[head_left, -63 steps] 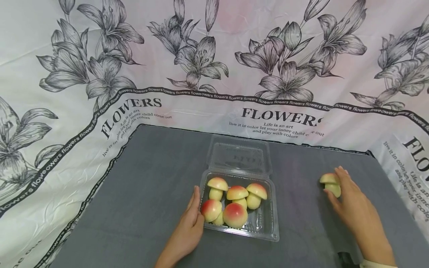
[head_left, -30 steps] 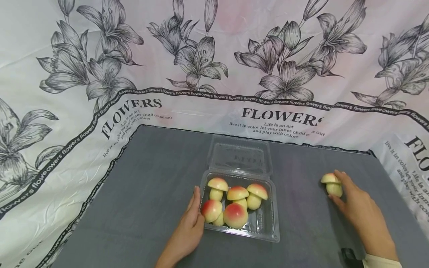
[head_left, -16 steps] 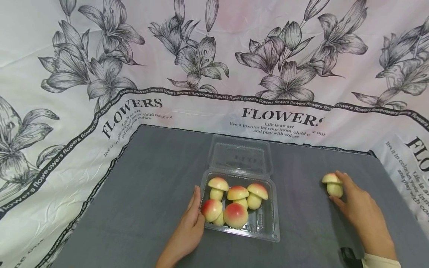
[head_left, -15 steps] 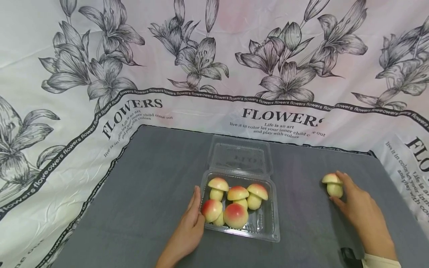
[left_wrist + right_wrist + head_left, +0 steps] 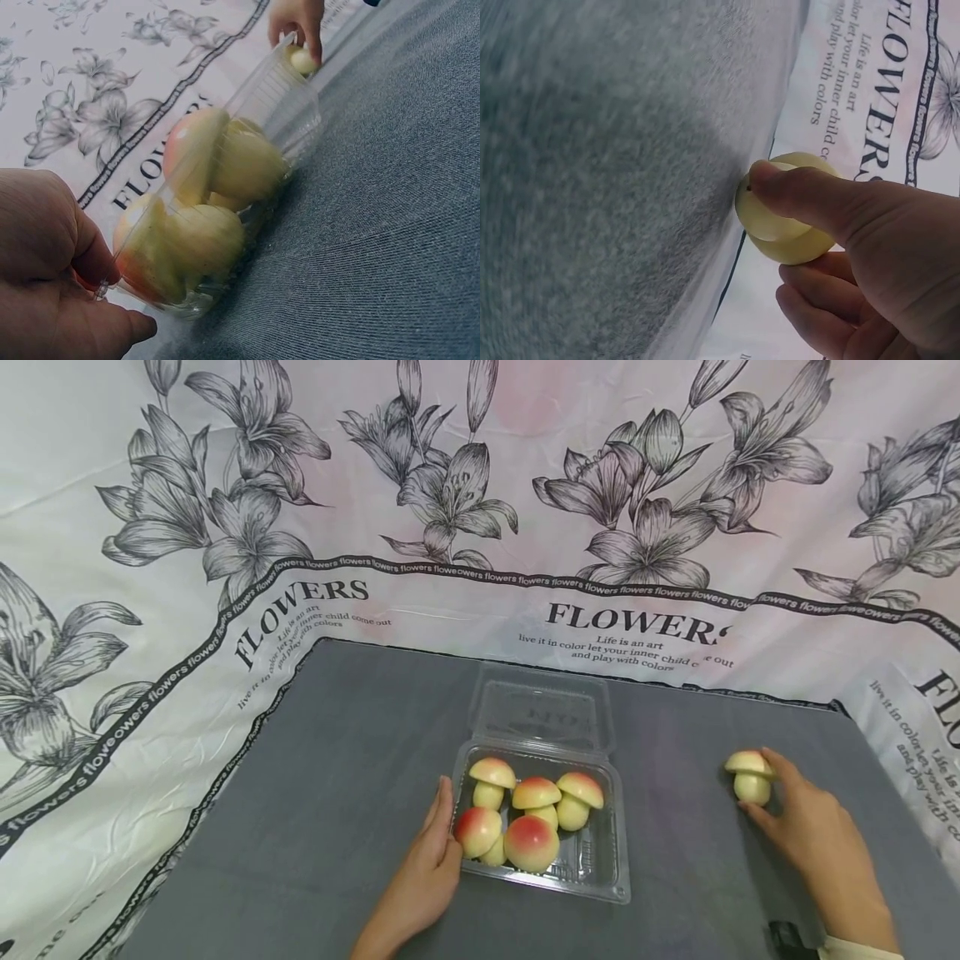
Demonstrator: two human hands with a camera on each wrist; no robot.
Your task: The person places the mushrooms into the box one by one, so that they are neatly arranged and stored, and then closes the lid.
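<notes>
At the right of the head view my right hand [image 5: 817, 835] pinches a mushroom-shaped piece [image 5: 750, 778] with a pale stem and a red-tinged cap. In the right wrist view the thumb presses the stem end of this mushroom [image 5: 776, 214], with the fingers on its far side. My left hand [image 5: 423, 872] holds the left edge of a clear plastic clamshell box [image 5: 618, 860]; the left wrist view shows its rim [image 5: 112, 281] between thumb and fingers. Several similar mushrooms [image 5: 531, 843] lie in the box, mostly toward its left, some overlapping.
The box's clear lid [image 5: 540, 714] lies folded back toward the rear. A grey cloth [image 5: 322, 793] covers the table. A white flower-printed curtain [image 5: 450, 602] rises along the back and sides. Something black [image 5: 787, 935] is at the right wrist.
The mushroom in my right hand has shifted slightly right and toward me and stands a little straighter. My left hand and the box stay in place; the head view has shifted slightly.
</notes>
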